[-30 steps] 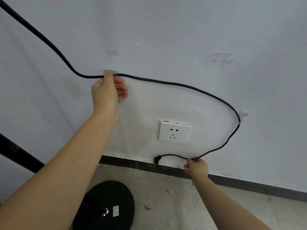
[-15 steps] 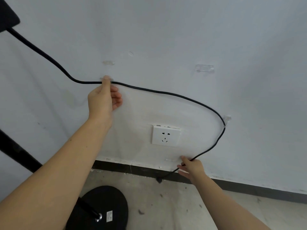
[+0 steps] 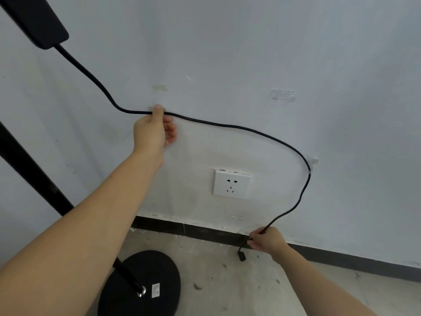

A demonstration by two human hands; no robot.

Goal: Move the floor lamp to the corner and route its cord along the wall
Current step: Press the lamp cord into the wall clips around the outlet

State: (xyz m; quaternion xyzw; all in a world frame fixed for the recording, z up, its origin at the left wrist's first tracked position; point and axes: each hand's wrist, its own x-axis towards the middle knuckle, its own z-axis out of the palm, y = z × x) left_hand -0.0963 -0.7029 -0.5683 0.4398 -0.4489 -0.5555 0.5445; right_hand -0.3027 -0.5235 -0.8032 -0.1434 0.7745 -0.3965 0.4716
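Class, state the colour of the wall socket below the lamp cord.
White: the socket is a plain white plate, seen in the head view, under the black cord.

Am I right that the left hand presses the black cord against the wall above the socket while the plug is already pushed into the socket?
Not quite. In the head view the plug is not in the socket: it dangles below the right hand, near the floor, and the socket's holes are bare. The rest holds: the left hand presses the black cord against the wall above the socket.
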